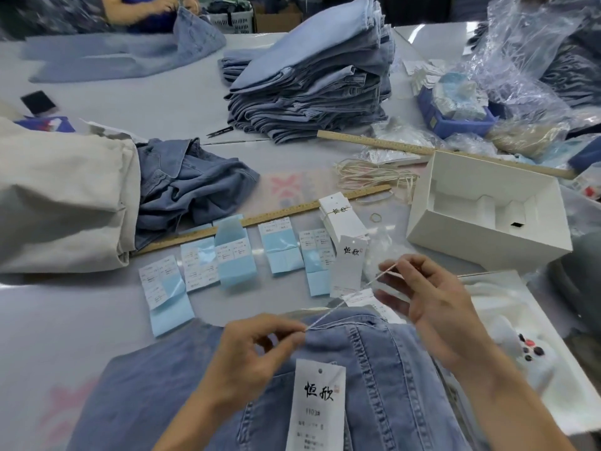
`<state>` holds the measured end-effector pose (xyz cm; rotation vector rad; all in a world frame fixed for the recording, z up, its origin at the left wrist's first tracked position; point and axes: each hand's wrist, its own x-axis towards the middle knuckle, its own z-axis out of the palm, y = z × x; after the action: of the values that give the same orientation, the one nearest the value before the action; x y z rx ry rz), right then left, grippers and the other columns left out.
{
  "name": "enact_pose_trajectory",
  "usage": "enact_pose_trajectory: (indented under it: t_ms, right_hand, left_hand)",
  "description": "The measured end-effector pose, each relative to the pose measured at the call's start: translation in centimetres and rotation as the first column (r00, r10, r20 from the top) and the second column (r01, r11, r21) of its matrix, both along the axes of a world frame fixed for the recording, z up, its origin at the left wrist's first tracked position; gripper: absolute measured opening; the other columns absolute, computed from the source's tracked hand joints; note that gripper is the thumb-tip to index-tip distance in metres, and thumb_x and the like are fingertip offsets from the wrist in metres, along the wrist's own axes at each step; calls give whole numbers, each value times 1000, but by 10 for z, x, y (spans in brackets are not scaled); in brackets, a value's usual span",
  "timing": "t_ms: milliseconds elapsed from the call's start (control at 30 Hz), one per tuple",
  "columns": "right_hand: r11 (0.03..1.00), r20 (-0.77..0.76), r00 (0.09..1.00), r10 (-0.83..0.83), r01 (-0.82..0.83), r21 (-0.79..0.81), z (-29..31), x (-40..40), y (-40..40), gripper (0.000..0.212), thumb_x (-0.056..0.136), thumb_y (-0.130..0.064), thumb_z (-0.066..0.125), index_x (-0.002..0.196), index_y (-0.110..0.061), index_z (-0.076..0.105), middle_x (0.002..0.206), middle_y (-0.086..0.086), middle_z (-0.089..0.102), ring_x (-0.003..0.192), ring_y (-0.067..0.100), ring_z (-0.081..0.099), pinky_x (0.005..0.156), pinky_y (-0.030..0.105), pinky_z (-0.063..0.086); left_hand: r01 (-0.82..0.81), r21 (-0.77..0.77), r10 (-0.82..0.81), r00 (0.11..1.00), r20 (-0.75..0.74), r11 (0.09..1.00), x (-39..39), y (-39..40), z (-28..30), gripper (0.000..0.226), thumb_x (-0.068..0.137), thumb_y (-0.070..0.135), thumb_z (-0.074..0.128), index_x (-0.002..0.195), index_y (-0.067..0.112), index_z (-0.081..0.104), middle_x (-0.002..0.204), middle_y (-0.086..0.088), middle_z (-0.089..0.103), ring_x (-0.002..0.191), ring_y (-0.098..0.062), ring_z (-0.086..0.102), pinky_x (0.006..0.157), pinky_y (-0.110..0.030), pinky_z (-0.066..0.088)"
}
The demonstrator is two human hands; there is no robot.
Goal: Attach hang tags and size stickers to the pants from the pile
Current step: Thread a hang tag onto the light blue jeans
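Both hands pinched one taut string [344,302]: the left hand [257,356] held its lower end at the waistband of the jeans [383,369], the right hand [432,307] its upper end, higher and to the right. One tag [317,405] lay on the jeans just below the left hand's fingers. Another tag [347,268] stood just left of the right hand, with sticker sheets [234,258] beyond the left hand.

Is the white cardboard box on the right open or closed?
Open. The white cardboard box has no lid on it, and its moulded white insert shows from above.
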<state>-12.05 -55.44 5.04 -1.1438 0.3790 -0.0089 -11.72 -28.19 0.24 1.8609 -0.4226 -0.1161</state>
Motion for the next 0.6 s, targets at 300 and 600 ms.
enact_pose_trajectory:
  t_ms: [300, 600]
  right_hand:
    - [986, 37, 998, -44, 38, 161, 18, -25, 63, 6, 87, -15, 69, 83, -13, 72, 74, 6, 59, 59, 11, 54, 61, 25, 55]
    - [868, 60, 998, 28, 6, -497, 15, -54, 87, 6, 83, -21, 77, 88, -21, 80, 73, 1, 71, 51, 8, 51, 50, 19, 45]
  left_hand:
    - [-10, -36, 15, 991, 134, 999, -56, -2, -13, 11, 82, 22, 82, 92, 24, 82, 83, 16, 72, 67, -6, 63, 61, -14, 47]
    - [98, 192, -135, 972, 194, 977, -65, 10, -10, 29, 95, 58, 58, 94, 34, 74, 83, 20, 64, 73, 5, 57, 60, -13, 44]
